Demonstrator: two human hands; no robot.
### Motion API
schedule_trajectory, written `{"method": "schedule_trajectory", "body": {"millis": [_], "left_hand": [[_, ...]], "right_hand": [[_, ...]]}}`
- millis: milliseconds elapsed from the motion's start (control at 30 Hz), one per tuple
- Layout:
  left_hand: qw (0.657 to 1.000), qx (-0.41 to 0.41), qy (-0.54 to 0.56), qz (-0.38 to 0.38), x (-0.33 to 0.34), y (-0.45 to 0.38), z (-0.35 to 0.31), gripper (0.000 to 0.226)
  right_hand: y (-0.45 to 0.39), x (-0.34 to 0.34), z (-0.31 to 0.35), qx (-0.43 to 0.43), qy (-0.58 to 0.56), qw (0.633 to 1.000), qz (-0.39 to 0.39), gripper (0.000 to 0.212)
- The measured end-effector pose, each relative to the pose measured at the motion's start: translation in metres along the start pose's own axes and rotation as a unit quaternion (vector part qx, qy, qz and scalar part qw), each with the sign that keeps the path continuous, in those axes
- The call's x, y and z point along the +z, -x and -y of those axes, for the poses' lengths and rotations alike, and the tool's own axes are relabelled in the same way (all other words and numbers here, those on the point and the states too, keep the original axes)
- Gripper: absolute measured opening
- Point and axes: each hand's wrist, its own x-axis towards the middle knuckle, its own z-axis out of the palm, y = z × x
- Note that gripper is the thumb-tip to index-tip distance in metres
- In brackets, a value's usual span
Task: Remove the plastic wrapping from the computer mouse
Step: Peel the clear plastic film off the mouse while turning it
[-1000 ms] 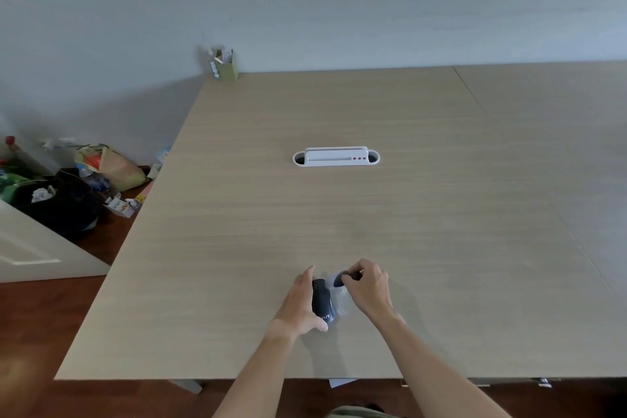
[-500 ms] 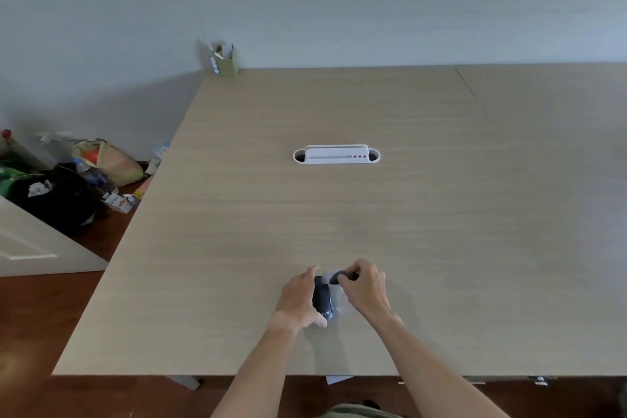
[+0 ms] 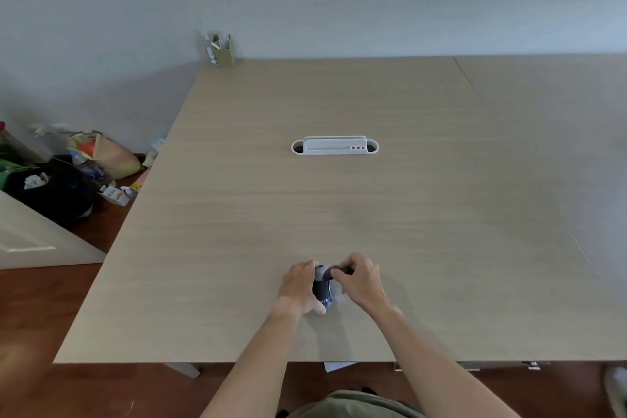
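The dark computer mouse (image 3: 322,292) sits near the table's (image 3: 339,207) front edge, shiny plastic wrapping (image 3: 337,293) on it. The left hand (image 3: 300,288) is curled round its side, holding it. The right hand (image 3: 359,282) pinches the wrap at the far end — best to pull slowly while the left holds tight.

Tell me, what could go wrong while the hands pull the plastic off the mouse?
1. The plastic wrapping looks thin and clear. The right hand pinches it at the far end, so it might tear and leave bits stuck on.
2. The left hand grips only one side of the mouse. A hard tug could slide it out onto the table.
3. The hands work near the table's front edge, so a slipped mouse might fall to the floor.
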Motion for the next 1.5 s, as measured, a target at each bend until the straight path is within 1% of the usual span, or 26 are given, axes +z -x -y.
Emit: {"method": "schedule_trajectory", "body": {"millis": [100,200,233,333,367,467,600,633,700,767,800,833,933,1000,1033,1067,1167,1233,1300,1433,1500], "left_hand": [[1.000,-0.002,0.004,-0.004,0.002,0.000,0.000,0.082],[1.000,-0.002,0.004,-0.004,0.003,0.000,0.000,0.090],[1.000,-0.002,0.001,-0.002,0.003,0.001,0.000,0.091],[1.000,-0.008,-0.017,0.001,0.003,0.001,-0.001,0.087],[1.000,-0.011,-0.020,0.002,0.004,0.001,-0.001,0.089],[0.999,-0.015,-0.028,0.009,0.005,0.000,-0.002,0.094],[0.999,-0.015,-0.039,0.008,0.004,0.000,-0.001,0.092],[0.999,-0.015,-0.041,0.009,0.004,0.000,-0.001,0.092],[0.999,-0.016,-0.042,0.008,0.004,0.000,-0.001,0.093],[0.999,-0.016,-0.041,0.007,0.004,0.000,-0.001,0.092],[0.999,-0.016,-0.040,0.006,0.004,0.000,-0.001,0.091],[0.999,-0.017,-0.040,0.006,0.004,0.000,-0.002,0.090],[0.999,-0.020,-0.047,0.005,0.004,0.000,-0.002,0.091],[0.999,-0.019,-0.049,0.001,0.004,-0.001,-0.003,0.094],[0.999,-0.019,-0.048,0.000,0.004,0.000,-0.003,0.094],[0.999,-0.019,-0.047,0.001,0.004,0.000,-0.003,0.094],[0.999,-0.019,-0.044,0.003,0.003,0.001,-0.004,0.092],[0.999,-0.020,-0.041,0.004,0.002,0.000,-0.004,0.089],[0.999,-0.021,-0.042,0.005,0.002,0.000,-0.005,0.087],[0.999,-0.026,-0.043,0.011,0.002,0.001,-0.006,0.088],[0.999,-0.028,-0.043,0.015,0.001,0.000,-0.007,0.088]], "right_hand": [[0.003,-0.004,-0.007,0.015,0.034,0.999,0.032,0.010],[0.006,-0.011,-0.012,0.027,0.048,0.996,0.065,0.010],[0.006,-0.012,-0.013,0.027,0.044,0.997,0.060,0.010],[0.005,-0.009,-0.010,0.012,0.010,1.000,0.006,0.008],[0.006,-0.007,-0.008,0.008,-0.001,1.000,-0.002,0.009],[0.005,-0.002,-0.007,0.008,0.003,1.000,0.028,0.013],[0.002,-0.007,-0.006,0.001,0.067,0.996,0.063,0.004],[0.001,-0.009,-0.006,-0.007,0.074,0.995,0.061,0.003],[-0.001,-0.011,-0.004,-0.022,0.071,0.997,0.032,0.002],[-0.002,-0.011,-0.002,-0.032,0.046,0.998,-0.009,0.009],[-0.002,-0.009,-0.002,-0.035,0.036,0.999,-0.017,0.013],[-0.001,-0.008,-0.001,-0.041,0.037,0.998,-0.011,0.017],[0.003,-0.007,-0.005,-0.049,0.085,0.994,0.055,0.025],[0.003,-0.011,-0.008,-0.044,0.116,0.988,0.095,0.016],[0.002,-0.013,-0.008,-0.043,0.122,0.986,0.102,0.011],[0.001,-0.014,-0.008,-0.044,0.119,0.987,0.096,0.009],[-0.001,-0.012,-0.004,-0.069,0.084,0.994,0.016,0.013],[-0.002,-0.009,-0.002,-0.083,0.051,0.995,-0.016,0.015],[-0.001,-0.005,-0.003,-0.090,0.037,0.995,-0.011,0.012],[-0.001,-0.006,-0.012,-0.079,0.087,0.992,0.034,0.011],[-0.003,-0.009,-0.010,-0.073,0.094,0.993,0.017,0.011]]}}
